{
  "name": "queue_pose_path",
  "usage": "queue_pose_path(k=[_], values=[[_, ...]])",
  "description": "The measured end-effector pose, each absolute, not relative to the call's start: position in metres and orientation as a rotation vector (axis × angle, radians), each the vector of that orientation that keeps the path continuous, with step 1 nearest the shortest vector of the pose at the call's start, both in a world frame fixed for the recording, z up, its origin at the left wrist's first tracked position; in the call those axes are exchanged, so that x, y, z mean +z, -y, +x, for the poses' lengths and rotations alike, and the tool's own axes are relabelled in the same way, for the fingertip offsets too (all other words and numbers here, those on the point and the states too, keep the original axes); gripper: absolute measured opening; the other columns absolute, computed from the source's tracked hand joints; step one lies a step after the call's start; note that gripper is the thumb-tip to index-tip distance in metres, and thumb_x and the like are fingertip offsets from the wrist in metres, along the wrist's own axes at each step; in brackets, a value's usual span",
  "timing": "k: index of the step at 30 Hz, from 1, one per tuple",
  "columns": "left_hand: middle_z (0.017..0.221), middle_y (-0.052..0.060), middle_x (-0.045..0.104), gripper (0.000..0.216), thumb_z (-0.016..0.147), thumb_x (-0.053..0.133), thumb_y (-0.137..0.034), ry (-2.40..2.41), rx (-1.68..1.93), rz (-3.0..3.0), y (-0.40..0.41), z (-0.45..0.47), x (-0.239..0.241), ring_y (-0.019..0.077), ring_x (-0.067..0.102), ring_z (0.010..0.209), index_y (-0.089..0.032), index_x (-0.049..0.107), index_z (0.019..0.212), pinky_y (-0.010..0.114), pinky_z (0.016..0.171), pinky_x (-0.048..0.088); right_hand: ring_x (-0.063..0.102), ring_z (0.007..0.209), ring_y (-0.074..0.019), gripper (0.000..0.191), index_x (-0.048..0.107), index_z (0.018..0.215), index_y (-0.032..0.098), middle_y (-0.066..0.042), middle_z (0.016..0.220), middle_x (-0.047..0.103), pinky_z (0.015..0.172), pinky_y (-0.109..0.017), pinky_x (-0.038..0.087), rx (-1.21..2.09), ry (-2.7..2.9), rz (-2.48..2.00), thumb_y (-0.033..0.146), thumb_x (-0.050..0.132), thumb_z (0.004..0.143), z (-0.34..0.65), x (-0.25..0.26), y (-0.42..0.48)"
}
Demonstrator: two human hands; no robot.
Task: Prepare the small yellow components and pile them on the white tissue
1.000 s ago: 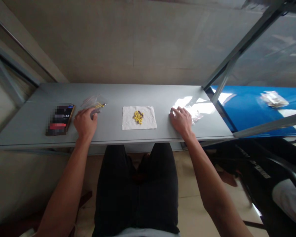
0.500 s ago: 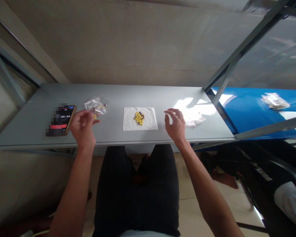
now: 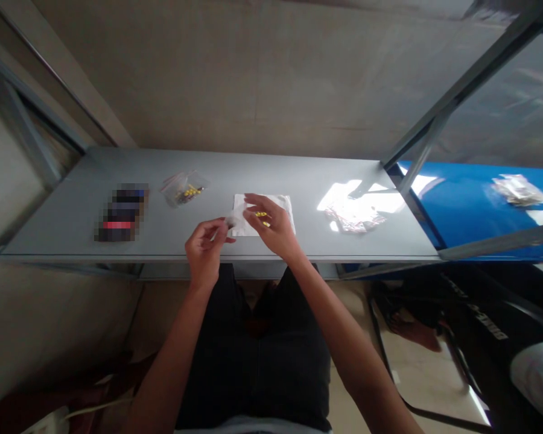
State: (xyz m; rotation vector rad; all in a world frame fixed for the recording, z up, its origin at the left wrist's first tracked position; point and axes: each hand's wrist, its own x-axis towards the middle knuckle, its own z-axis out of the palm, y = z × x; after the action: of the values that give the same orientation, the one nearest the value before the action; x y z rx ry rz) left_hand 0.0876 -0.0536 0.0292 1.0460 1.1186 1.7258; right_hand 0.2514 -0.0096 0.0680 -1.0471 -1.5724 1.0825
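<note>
My left hand (image 3: 203, 244) is closed in a pinch at the cloth's left edge, on what looks like a small clear plastic bag (image 3: 230, 222); blur softens its outline. My right hand (image 3: 274, 229) hovers over the white cloth (image 3: 288, 208), fingers curved and apart, with the fingertips near the bag. Small yellow pieces (image 3: 260, 214) show between its thumb and fingers, lying on the cloth; the rest of that heap is hidden behind the hand. Clear bags holding yellow and dark pieces (image 3: 187, 191) lie to the left on the grey table (image 3: 163, 232).
A phone (image 3: 121, 214), partly pixelated, lies at the table's left. Clear bags (image 3: 356, 216) are heaped in bright glare on the right. Past a metal frame stands a blue table (image 3: 461, 199) with another bag pile (image 3: 520, 190). A seated person's leg and foot (image 3: 416, 330) show at lower right.
My left hand has moved right, away from the filled bags, to the cloth. My right hand has moved left from beside the glared bag heap and now covers part of the yellow pieces.
</note>
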Motion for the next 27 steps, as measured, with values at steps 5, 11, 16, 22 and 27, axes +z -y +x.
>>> queue_pose_path(k=[5,11,16,22,27], values=[[0.087,0.002,0.077,0.037,0.078,0.086,-0.044,-1.005,1.715,0.846,0.050,0.080,0.033,0.0175,0.077,0.073,-0.021,0.065,0.098,0.021,0.051,0.058,0.072,0.085,-0.0174,0.044,0.073,0.123,0.017,-0.011,0.107,0.076,0.064,-0.027,0.058,1.290,1.514,-1.011,0.049,0.064,0.095,0.255,0.065,0.004],[0.093,0.006,0.077,0.034,0.087,0.076,-0.048,-1.170,1.681,0.924,0.043,0.084,0.027,0.0181,0.076,0.076,-0.020,0.063,0.101,0.025,0.056,0.059,0.060,0.058,-0.0105,0.029,0.076,0.082,0.015,-0.003,0.066,0.068,0.053,-0.024,0.044,1.290,1.655,-1.055,0.042,0.070,0.088,0.258,0.060,0.010],[0.107,0.007,0.072,0.025,0.091,0.072,-0.040,-1.668,1.904,1.390,0.053,0.080,0.035,0.0176,0.070,0.099,-0.019,0.067,0.104,0.030,0.086,0.059,0.057,0.059,-0.0098,0.031,0.071,0.076,0.015,-0.002,0.065,0.066,0.056,-0.025,0.042,1.222,1.653,-1.085,0.044,0.071,0.087,0.253,0.060,0.006],[0.093,0.005,0.077,0.030,0.084,0.080,-0.043,-1.412,1.452,1.521,0.067,0.066,0.043,0.0177,0.072,0.079,-0.020,0.076,0.103,0.025,0.066,0.059,0.050,0.062,-0.0101,0.030,0.065,0.077,0.018,0.002,0.064,0.059,0.060,-0.025,0.038,1.198,1.836,-0.957,0.043,0.064,0.092,0.237,0.064,0.011],[0.074,0.004,0.077,0.020,0.084,0.081,-0.041,-1.347,1.263,1.529,0.072,0.052,0.047,0.0191,0.072,0.061,-0.022,0.082,0.087,0.028,0.059,0.060,0.051,0.065,-0.0114,0.022,0.062,0.079,0.019,0.002,0.067,0.058,0.064,-0.026,0.038,1.200,1.935,-0.904,0.031,0.055,0.096,0.237,0.064,0.017]])
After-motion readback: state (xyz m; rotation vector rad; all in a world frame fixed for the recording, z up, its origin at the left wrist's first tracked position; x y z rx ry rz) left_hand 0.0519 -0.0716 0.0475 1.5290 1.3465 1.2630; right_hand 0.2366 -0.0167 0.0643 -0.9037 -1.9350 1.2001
